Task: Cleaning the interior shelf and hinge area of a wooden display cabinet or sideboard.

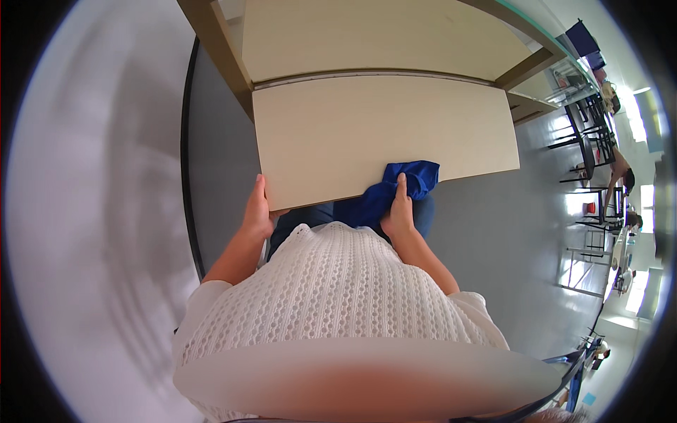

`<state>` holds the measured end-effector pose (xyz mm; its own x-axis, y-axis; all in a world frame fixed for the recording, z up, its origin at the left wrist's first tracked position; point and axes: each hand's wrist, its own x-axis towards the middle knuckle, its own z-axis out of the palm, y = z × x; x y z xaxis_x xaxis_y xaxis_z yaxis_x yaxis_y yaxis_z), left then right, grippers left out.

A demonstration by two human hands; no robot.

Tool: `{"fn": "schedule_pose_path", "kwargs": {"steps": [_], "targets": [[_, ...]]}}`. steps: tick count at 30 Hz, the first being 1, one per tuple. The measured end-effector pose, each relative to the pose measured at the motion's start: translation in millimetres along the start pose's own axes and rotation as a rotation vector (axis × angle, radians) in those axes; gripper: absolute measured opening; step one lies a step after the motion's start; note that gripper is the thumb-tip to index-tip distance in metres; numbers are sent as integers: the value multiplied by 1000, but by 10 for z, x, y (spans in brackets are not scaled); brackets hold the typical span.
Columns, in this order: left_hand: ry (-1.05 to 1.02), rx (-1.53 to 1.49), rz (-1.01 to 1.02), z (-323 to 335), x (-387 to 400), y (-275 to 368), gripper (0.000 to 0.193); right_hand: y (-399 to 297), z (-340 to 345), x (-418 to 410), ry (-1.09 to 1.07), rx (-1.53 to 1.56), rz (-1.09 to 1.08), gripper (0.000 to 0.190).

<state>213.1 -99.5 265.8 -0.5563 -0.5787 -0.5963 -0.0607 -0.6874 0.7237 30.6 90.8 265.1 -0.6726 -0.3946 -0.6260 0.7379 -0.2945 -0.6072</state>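
A cream-coloured flat panel [381, 127], a door or shelf board, lies in front of me against a cabinet with a brown frame [227, 58]. My left hand [258, 211] grips the panel's near left corner, thumb along the side edge and fingertips beneath. My right hand [400, 211] holds a blue cloth [412, 177] against the panel's near edge, with the thumb on top of the cloth. Part of the cloth drapes over that edge and hangs down above my knees. The fingers of my right hand are mostly hidden under the cloth.
A glass-topped or glass-sided case [571, 84] adjoins the cabinet at the upper right. A white wall [106, 185] with a dark base strip [188, 158] runs along the left. Black tables and chairs [587, 153] stand far right, with several people near them.
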Motion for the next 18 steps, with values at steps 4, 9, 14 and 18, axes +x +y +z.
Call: {"fn": "schedule_pose_path", "kwargs": {"steps": [4, 9, 14, 18], "targets": [[10, -55, -4, 25, -29, 38, 47, -174, -243, 46, 55, -244, 81, 47], [-1, -70, -7, 31, -5, 23, 47, -630, -393, -180, -128, -639, -191, 35], [-18, -66, -12, -8, 0, 13, 49, -1363, -152, -309, -93, -756, -761, 41], [-165, -34, 18, -101, 52, -36, 50, -1908, -147, 286, 166, -1425, -1003, 66]]}}
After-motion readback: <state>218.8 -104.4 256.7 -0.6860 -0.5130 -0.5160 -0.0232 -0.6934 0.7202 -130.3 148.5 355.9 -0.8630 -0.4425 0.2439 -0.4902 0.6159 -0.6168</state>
